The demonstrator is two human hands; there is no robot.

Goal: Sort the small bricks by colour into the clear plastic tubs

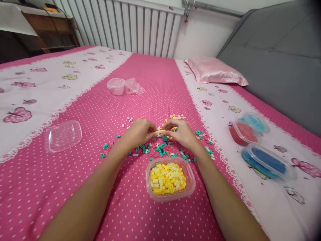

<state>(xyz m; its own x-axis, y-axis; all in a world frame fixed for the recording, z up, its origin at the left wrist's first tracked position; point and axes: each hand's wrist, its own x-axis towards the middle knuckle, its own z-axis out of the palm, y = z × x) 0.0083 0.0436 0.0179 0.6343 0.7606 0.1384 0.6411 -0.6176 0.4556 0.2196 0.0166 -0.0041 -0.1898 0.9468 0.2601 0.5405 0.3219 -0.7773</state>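
Note:
My left hand (140, 132) and my right hand (182, 133) meet over a scattered pile of small toy bricks (162, 150) on the bedspread. Thumb and fingers of both hands are pinched on a small yellow toy brick (159, 131); whether it is one piece or several joined I cannot tell. Green, red, white and a few blue bricks lie loose under and around the hands. A little group of yellow bricks (177, 117) lies just beyond them. Between my forearms stands an open clear plastic tub (170, 198) filled with yellow and pale yellow bricks (167, 177).
A clear lid (64, 136) lies at the left. Clear tubs with lids (117, 87) stand farther back. Right of my arm are lidded tubs of red bricks (242, 133) and blue bricks (268, 161). A pink pillow (215, 71) rests near the grey headboard (278, 57).

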